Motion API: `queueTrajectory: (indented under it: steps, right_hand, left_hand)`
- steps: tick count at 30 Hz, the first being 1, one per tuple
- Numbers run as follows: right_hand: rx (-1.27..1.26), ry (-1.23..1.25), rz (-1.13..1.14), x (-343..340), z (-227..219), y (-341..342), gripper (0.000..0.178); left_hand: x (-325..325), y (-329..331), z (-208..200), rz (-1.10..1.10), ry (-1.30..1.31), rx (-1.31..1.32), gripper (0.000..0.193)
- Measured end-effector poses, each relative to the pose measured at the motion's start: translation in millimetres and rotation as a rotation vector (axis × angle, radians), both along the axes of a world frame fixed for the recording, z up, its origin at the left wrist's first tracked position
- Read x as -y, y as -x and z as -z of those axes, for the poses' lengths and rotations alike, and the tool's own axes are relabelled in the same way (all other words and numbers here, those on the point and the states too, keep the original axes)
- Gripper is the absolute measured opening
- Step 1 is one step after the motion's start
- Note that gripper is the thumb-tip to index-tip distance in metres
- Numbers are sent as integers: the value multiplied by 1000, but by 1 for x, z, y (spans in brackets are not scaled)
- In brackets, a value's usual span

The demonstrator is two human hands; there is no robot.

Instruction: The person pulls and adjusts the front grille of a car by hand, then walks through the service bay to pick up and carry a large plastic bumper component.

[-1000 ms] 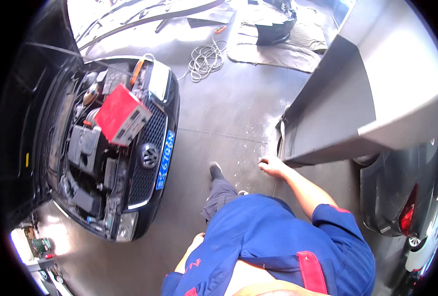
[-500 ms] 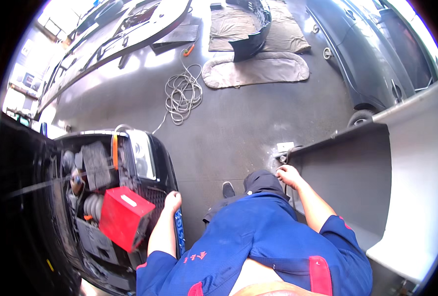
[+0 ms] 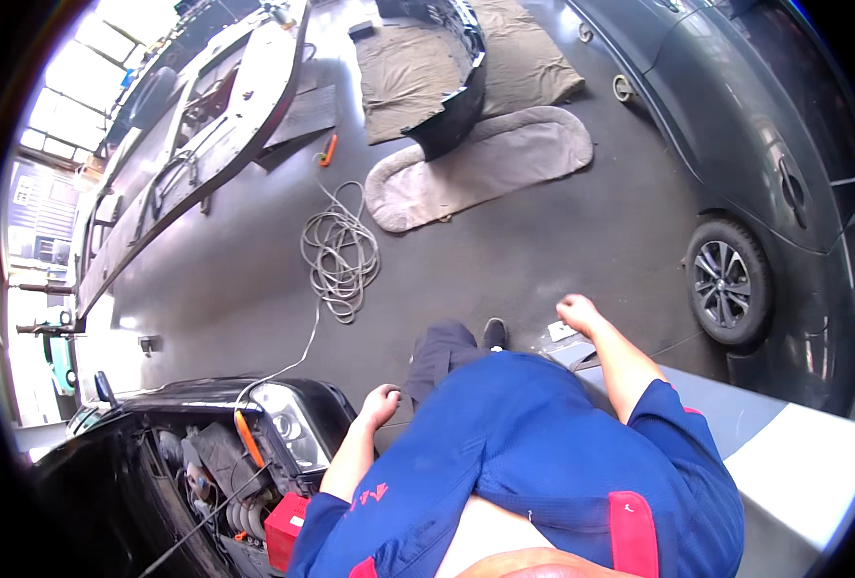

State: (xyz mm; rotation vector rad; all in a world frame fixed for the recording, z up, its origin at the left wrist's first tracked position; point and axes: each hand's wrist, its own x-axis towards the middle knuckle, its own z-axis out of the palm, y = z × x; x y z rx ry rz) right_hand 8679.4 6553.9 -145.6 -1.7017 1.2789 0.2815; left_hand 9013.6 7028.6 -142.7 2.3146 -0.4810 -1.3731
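Observation:
My left hand (image 3: 381, 407) hangs with its fingers curled in, beside the front corner of a black car (image 3: 321, 400) whose hood is up. Nothing shows in its fingers. Out in front of my right side is my right hand (image 3: 578, 313), loosely closed, and no object can be seen in it. Just below it, a small white block (image 3: 561, 330) lies on the floor, seemingly apart from the fingers. A grey and white panel (image 3: 726, 409) stretches along my right side, beneath that forearm. A red box (image 3: 286, 530) sits in the engine bay, partly behind my left sleeve.
A coiled pale cable (image 3: 341, 255) lies ahead on the floor, running to an orange tool (image 3: 250, 438) at the headlight. Further off are a grey padded mat (image 3: 485, 169), a black bumper (image 3: 456, 116) and a large frame (image 3: 206, 125). A dark car (image 3: 726, 173) stands at right.
My body and view have turned and moved forward. The black car and red box have slid down the picture, the panel has dropped back, and the right-hand car's wheel has come fully into view.

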Motion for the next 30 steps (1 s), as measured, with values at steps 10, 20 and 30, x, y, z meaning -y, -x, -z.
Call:
queueTrajectory:
  steps: [10,20,30]
  right_hand:
    - [146,-91,406,195,-11,-41,25]
    - [-105,-231,840,341,-63,-24,28]
    - [70,-259,90,692,-41,-209,21]
  left_hand:
    - [290,-185,62,592,-349,115,51]
    - [745,-316,-45,315,486,282,38]
    - [711,-294,47,-351,23,374,38]
